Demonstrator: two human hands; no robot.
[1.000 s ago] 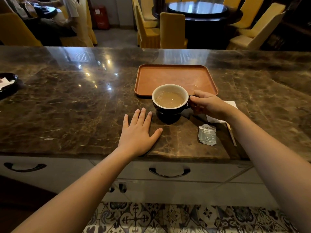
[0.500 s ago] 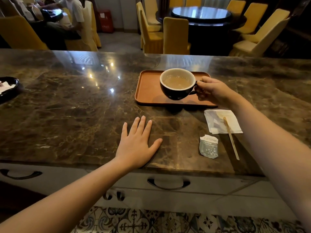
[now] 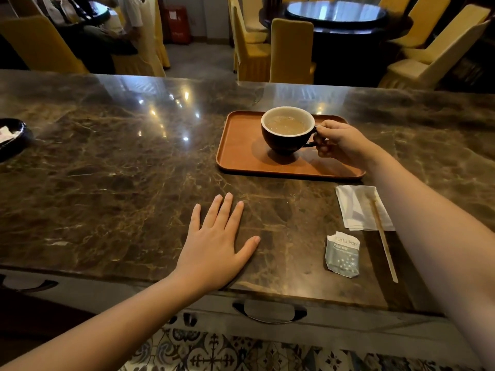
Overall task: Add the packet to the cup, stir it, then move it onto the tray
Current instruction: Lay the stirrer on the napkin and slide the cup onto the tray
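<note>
A dark cup (image 3: 287, 140) with a white inside holds a light brown drink and stands on the orange-brown tray (image 3: 241, 153). My right hand (image 3: 341, 141) is closed around the cup's handle from the right. My left hand (image 3: 214, 249) lies flat on the marble counter, fingers spread, holding nothing. A torn-open grey packet (image 3: 342, 255) lies on the counter near the front right. Beside it a wooden stirrer (image 3: 383, 236) rests partly on a white napkin (image 3: 359, 207).
A dark dish (image 3: 12, 139) with white paper sits at the counter's far left edge. Drawer handles (image 3: 269, 313) run below the counter front. Beyond the counter stand yellow-covered chairs (image 3: 290, 49), a round dark table (image 3: 334, 14) and seated people (image 3: 107, 25).
My right hand has carried the cup from the counter up and forward over the tray, then set it down on the tray. My left hand has stayed flat on the counter.
</note>
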